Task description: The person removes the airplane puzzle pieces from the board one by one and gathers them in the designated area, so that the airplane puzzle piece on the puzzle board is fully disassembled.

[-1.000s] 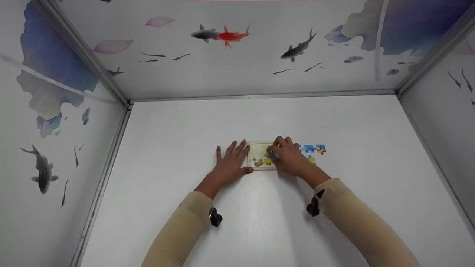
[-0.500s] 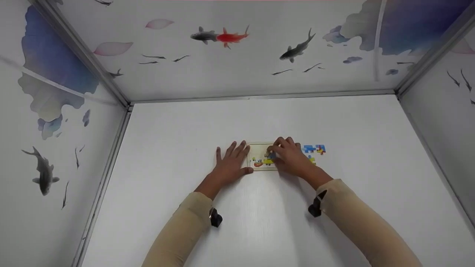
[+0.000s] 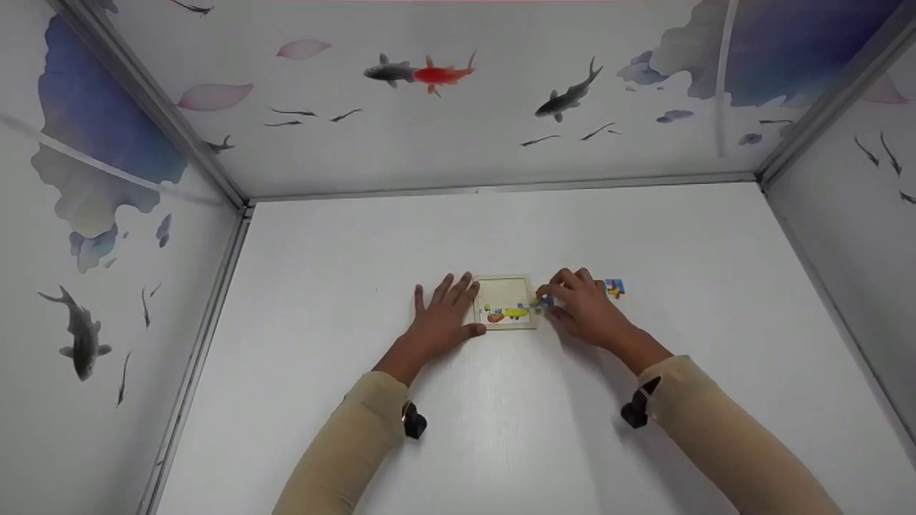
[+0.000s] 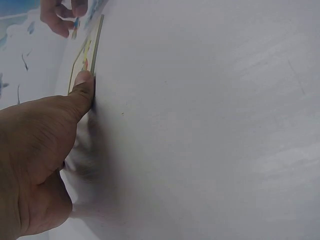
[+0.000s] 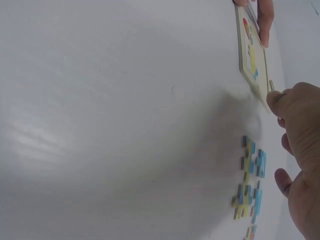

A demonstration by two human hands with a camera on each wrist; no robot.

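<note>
A pale wooden puzzle tray (image 3: 504, 290) lies on the white table. Several joined pieces with a yellow and red picture (image 3: 514, 312) fill a row along its near edge. My left hand (image 3: 444, 318) is spread at the tray's left side, its thumb on the near left corner. Just past the right rim, my right hand (image 3: 590, 311) pinches a small jigsaw piece (image 3: 546, 301) between thumb and fingertips. In the left wrist view this piece (image 4: 76, 26) shows blue and tan above the table. The right fingers hide part of it.
Several loose blue and yellow jigsaw pieces (image 5: 245, 195) lie to the right of the tray, partly under my right hand in the head view. One blue, red and yellow piece (image 3: 615, 287) shows beyond the knuckles. Printed walls (image 3: 429, 143) enclose the table.
My right hand has moved right, from over the tray to just outside its right rim, with the piece still pinched. More of the tray's bare floor shows. The left hand keeps its place.
</note>
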